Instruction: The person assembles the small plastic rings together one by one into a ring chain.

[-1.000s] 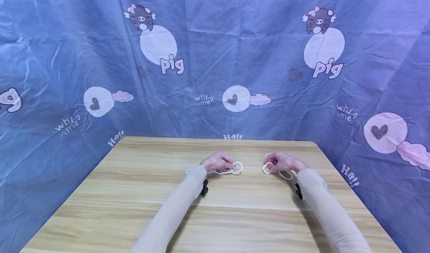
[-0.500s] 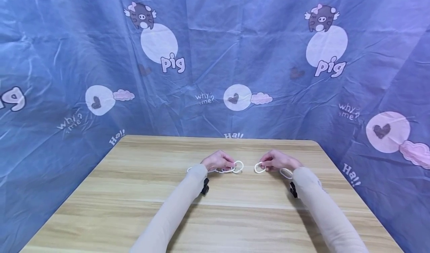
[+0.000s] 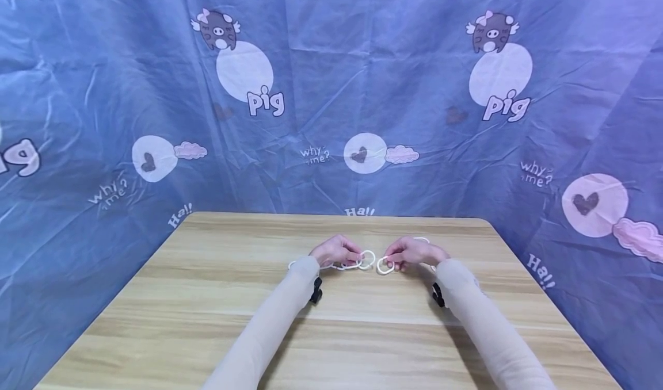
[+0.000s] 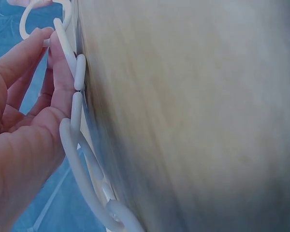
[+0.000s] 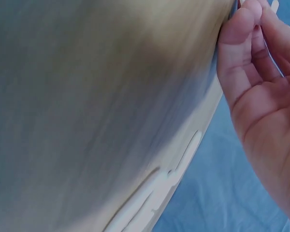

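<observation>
The left hand pinches a white end ring between thumb and fingertips, its chain trailing toward the left edge of the table; the right hand pinches a single ring just beside it, apart, closer to the table's far edge than its near one. Bringing the two rims together would probably go best with the left one held steady and the right one turned to cross it, pressed lightly; whether either has a gap is too small to tell. The left wrist view shows interlocked links alongside the palm, largely covered in the head view; the right wrist view barely catches its ring but shows other white links lying near a table edge, mostly masked by the hand from above.
</observation>
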